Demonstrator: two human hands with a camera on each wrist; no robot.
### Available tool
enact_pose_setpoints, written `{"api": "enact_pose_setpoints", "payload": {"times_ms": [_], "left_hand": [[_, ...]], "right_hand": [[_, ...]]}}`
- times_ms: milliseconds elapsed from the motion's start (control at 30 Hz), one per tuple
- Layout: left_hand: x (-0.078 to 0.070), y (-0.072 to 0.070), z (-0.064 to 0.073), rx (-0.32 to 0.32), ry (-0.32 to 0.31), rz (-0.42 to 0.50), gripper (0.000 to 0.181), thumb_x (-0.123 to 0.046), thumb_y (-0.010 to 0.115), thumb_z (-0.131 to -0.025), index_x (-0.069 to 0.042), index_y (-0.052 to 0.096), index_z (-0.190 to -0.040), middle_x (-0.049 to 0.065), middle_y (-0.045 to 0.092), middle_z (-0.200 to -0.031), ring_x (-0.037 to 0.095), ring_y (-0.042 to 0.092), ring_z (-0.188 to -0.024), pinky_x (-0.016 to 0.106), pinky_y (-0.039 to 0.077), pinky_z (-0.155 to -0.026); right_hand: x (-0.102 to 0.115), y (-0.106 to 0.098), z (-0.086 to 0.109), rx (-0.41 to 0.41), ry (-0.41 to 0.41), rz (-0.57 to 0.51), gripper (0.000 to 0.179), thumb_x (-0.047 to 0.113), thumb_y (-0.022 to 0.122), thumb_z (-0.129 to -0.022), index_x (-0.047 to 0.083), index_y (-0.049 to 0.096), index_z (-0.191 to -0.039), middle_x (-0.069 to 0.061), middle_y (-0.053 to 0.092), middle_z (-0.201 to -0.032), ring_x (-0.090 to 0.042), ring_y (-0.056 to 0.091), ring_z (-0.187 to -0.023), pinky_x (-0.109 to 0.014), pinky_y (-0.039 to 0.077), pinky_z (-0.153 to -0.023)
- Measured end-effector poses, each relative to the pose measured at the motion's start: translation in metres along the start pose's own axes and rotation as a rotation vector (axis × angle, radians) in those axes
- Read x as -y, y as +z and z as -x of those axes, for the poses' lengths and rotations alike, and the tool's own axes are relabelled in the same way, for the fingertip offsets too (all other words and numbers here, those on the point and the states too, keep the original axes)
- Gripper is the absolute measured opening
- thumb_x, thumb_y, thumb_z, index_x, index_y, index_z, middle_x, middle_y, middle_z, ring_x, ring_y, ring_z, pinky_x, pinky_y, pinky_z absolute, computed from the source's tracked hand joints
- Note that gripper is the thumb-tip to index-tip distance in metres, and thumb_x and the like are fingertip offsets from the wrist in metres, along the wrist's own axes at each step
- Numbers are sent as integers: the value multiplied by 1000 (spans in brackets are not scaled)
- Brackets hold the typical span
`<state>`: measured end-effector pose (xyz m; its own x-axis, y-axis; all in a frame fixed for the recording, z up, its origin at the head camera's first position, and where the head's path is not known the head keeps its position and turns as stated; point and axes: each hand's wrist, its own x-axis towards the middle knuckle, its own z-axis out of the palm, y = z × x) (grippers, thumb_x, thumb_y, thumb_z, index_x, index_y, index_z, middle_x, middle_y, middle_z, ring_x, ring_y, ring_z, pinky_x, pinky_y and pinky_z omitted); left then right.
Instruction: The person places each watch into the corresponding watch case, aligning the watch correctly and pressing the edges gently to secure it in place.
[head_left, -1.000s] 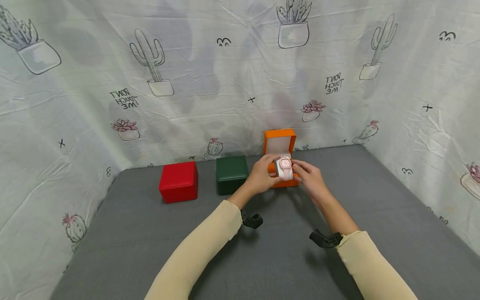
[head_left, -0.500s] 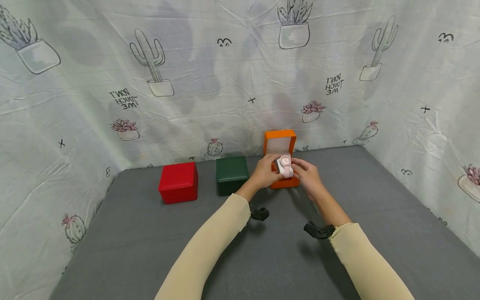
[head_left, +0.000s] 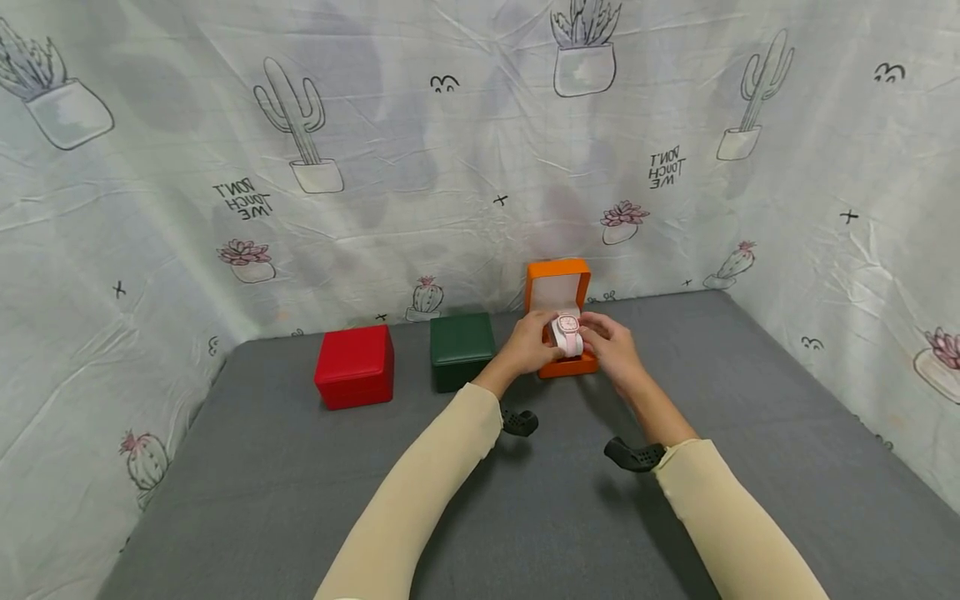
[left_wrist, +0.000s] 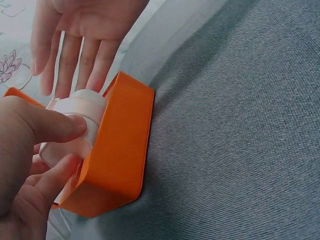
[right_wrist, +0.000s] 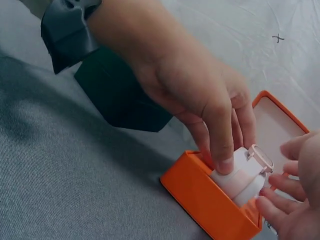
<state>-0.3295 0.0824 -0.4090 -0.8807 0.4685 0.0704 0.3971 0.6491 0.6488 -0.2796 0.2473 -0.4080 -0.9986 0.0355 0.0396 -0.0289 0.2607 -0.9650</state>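
A pink-strapped wristwatch (head_left: 568, 323) is wrapped round a white cushion (left_wrist: 65, 150), which sits partly inside an orange watch box (head_left: 567, 367) with its lid raised. My left hand (head_left: 527, 343) pinches the cushion from the left; its thumb presses on the side in the right wrist view. On the other side is my right hand (head_left: 615, 350), its fingers loosely extended beside the watch. In the left wrist view that right hand (left_wrist: 92, 22) has straight fingers near the cushion's end; whether they touch it I cannot tell. The cushion's underside is hidden in the box.
A closed green box (head_left: 462, 352) stands just left of the orange one, behind my left forearm. Further left is a closed red box (head_left: 355, 367). Cactus-printed cloth (head_left: 450, 225) hangs behind the grey table (head_left: 262, 500).
The cushion with the watch has gone slightly back and down into the orange box. Both forearms have shifted a little forward, and the right fingers have stayed beside the watch.
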Motion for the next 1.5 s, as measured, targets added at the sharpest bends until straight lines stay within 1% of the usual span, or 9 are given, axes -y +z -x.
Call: {"api": "enact_pose_setpoints", "payload": {"times_ms": [167,367,533,700,900,1133,1233,1400,1500], "left_hand": [[0,-3,-3,23,26,-65,63,-21,72,-87,-6,45,-143,11,46,-146,26,46,-132,37,42,-109],[5,-3,-1,53,13,-102,59,-22,72,-88,-7,49,-140,9,52,-140,23,52,-124,36,45,-106],[5,0,-1,47,9,-90,58,-23,73,-86,-7,52,-137,8,56,-134,22,55,-117,35,47,-102],[2,0,-2,51,-10,-85,54,-22,73,-86,-9,54,-135,7,61,-127,21,58,-110,34,50,-96],[1,1,0,48,-39,-100,59,-26,70,-89,-12,48,-142,6,56,-136,22,55,-120,36,47,-102],[0,4,7,-66,-78,-5,61,-23,71,-87,-7,47,-141,9,52,-140,24,53,-123,39,45,-105],[-4,0,9,-153,-117,52,54,-22,67,-89,-5,50,-138,12,52,-138,27,51,-125,41,45,-105],[-7,-9,7,-331,-191,195,45,-26,59,-94,-3,50,-132,16,54,-127,30,53,-114,44,47,-97],[-6,-15,4,-373,-247,288,53,-37,55,-96,-6,44,-138,15,51,-132,30,51,-118,45,46,-100]], "right_hand": [[-7,-3,-2,-96,-45,110,49,24,59,-97,1,48,-139,-20,51,-140,-34,48,-129,-48,42,-106],[-20,-5,-2,26,33,223,76,33,68,-90,2,31,-149,-20,33,-154,-38,34,-141,-53,36,-111],[-29,-4,-3,107,42,202,88,28,73,-87,0,21,-152,-23,29,-156,-39,36,-139,-52,38,-109],[-30,-3,-4,116,24,214,89,25,74,-85,0,21,-153,-24,33,-153,-39,44,-132,-51,40,-107],[-30,-3,-4,95,12,287,87,29,74,-86,3,23,-153,-25,39,-149,-37,49,-125,-50,42,-105],[-33,-2,-4,92,6,345,86,33,72,-87,4,24,-153,-24,40,-149,-37,49,-125,-50,43,-103],[-34,-2,-4,82,8,373,87,35,72,-87,4,24,-153,-24,39,-150,-37,48,-126,-51,42,-105],[-36,-2,-5,73,23,394,88,36,72,-86,4,23,-153,-24,37,-151,-37,45,-130,-51,39,-107],[-36,-1,-5,74,32,394,89,36,72,-86,4,23,-153,-24,35,-152,-37,43,-132,-51,38,-109]]}}
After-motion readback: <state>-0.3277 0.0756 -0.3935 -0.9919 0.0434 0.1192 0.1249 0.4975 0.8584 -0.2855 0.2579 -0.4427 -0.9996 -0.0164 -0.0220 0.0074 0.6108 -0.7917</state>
